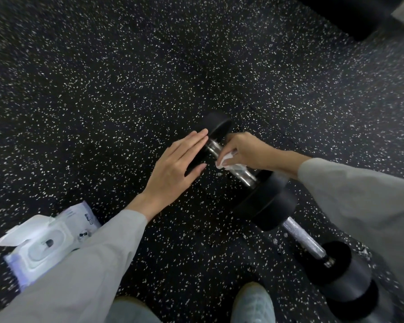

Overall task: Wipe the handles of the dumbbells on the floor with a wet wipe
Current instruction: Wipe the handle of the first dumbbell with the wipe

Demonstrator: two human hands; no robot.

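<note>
The right hand has its fingers curled round a crumpled white wet wipe, pressing it onto the shiny handle of the far dumbbell. The left hand is flat, fingers straight and together, resting against the black end weight at about 10 o'clock from the wipe. A second dumbbell lies end to end with the first, toward 5 o'clock, its ridged handle bare. Both lie on a black rubber floor flecked with white, with a seam running diagonally past the far weight. At 8 o'clock, a wipe pack lies with its lid flipped open, partly under the grey left sleeve. A shoe shows at 6 o'clock. Open floor spreads from 9 to 1 o'clock; a dark object of unclear kind sits at the top right edge.
</note>
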